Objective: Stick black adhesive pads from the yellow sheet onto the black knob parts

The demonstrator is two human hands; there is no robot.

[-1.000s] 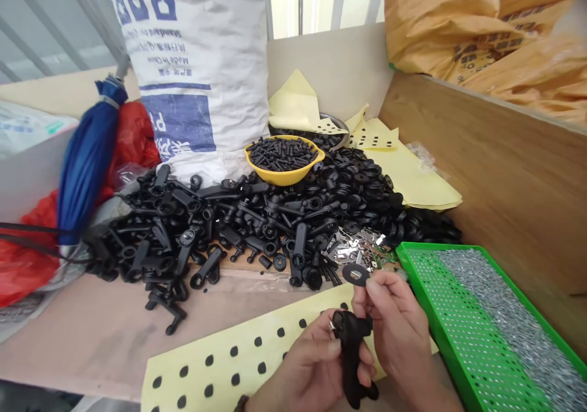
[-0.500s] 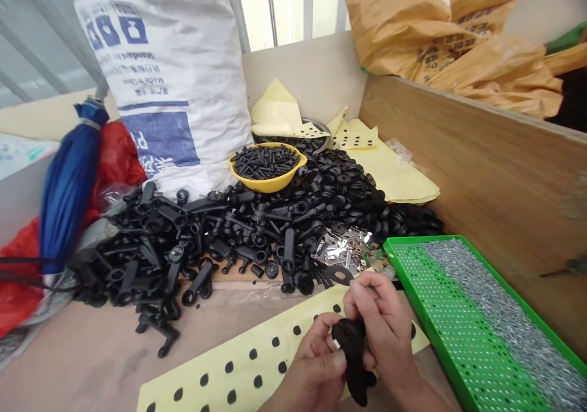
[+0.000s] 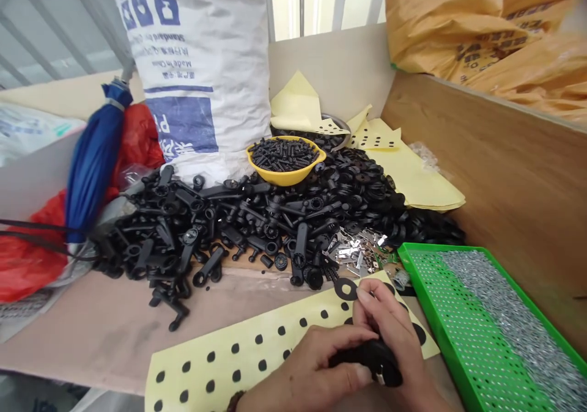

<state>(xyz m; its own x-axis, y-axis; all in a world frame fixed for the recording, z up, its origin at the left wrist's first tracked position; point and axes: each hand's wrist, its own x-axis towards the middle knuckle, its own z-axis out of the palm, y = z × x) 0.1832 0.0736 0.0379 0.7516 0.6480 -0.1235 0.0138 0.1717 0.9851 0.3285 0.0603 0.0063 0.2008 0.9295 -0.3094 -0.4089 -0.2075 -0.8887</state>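
My left hand (image 3: 316, 369) grips a black plastic handle part (image 3: 371, 358) low in the view, lying nearly flat over a yellow backing sheet (image 3: 238, 357) dotted with black spots. My right hand (image 3: 389, 326) rests against the same part and pinches a thin black ring-shaped washer (image 3: 345, 288) between its fingertips. Just beyond the hands lies a big heap of black plastic levers and knobs (image 3: 238, 228), with a small pile of shiny metal clips (image 3: 355, 248) at its near edge.
A green perforated tray (image 3: 452, 326) of small silvery screws sits at right against a wooden wall (image 3: 504, 180). A yellow bowl (image 3: 285, 175) of black screws, a white woven sack (image 3: 202, 69), a blue umbrella (image 3: 94, 161), red bags and brown sacks (image 3: 481, 27) stand behind.
The black part has dropped lower and turned from upright to nearly flat in my left hand. My right hand came down with it, still pinching the washer.
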